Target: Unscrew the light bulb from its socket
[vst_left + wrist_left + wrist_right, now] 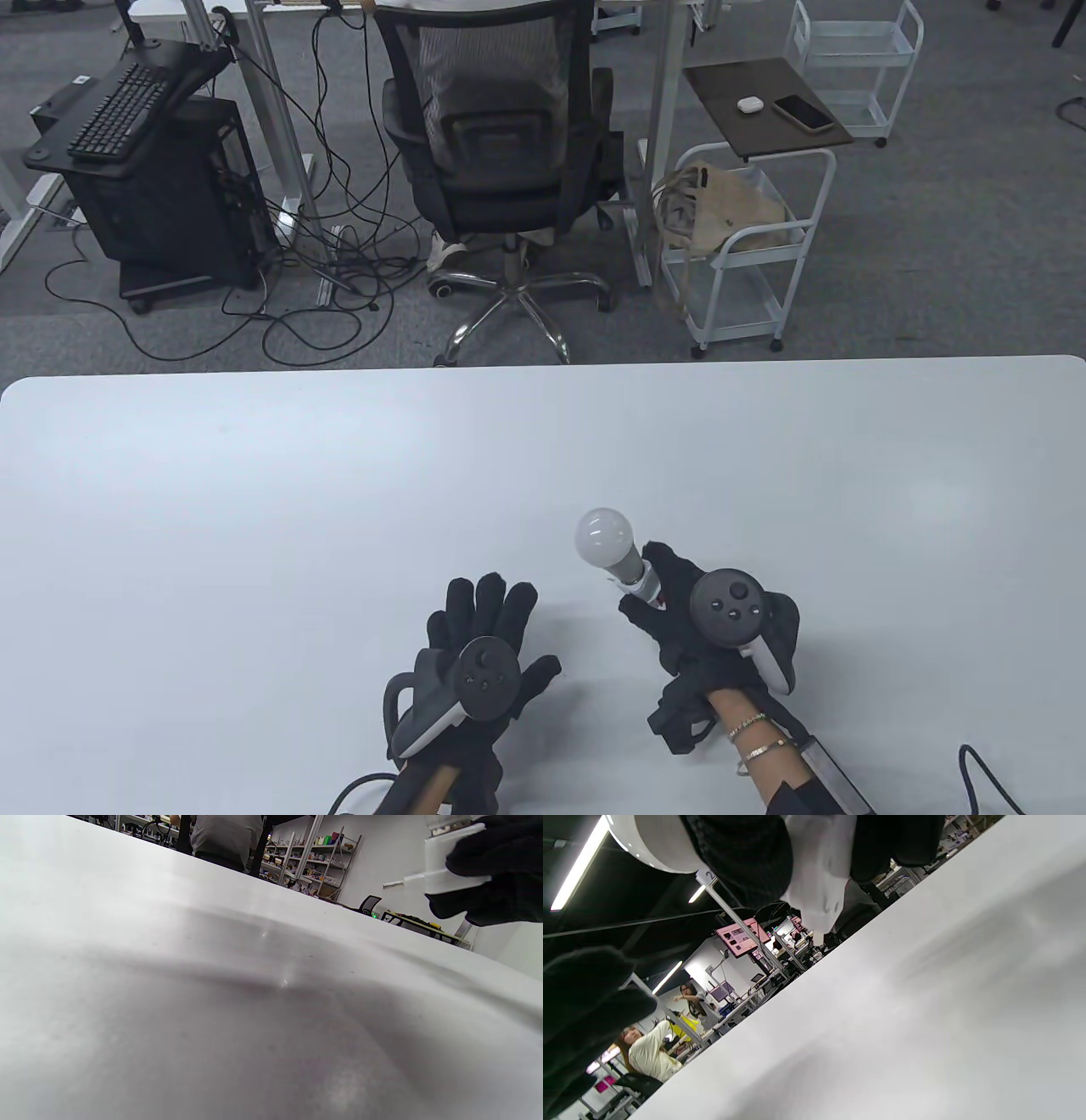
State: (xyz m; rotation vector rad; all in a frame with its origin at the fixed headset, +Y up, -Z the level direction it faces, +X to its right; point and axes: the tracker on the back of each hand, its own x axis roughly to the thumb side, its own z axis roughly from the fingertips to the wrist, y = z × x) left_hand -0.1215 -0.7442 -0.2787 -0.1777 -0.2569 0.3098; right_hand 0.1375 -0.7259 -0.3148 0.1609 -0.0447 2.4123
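Note:
A white light bulb (604, 535) sits screwed into a white socket (645, 584). My right hand (674, 598) grips the socket and holds it above the white table (254, 509), with the bulb pointing up and to the left. In the right wrist view the socket (818, 878) and the bulb's base (649, 844) show between my gloved fingers. In the left wrist view the socket (449, 861) shows at the top right in my right hand. My left hand (484, 632) rests flat on the table with fingers spread, holding nothing, left of the bulb.
Beyond the table's far edge stand an office chair (501, 144), a white trolley (747, 238) and a computer stand with a keyboard (127, 110). A black cable (988, 777) lies at the table's near right.

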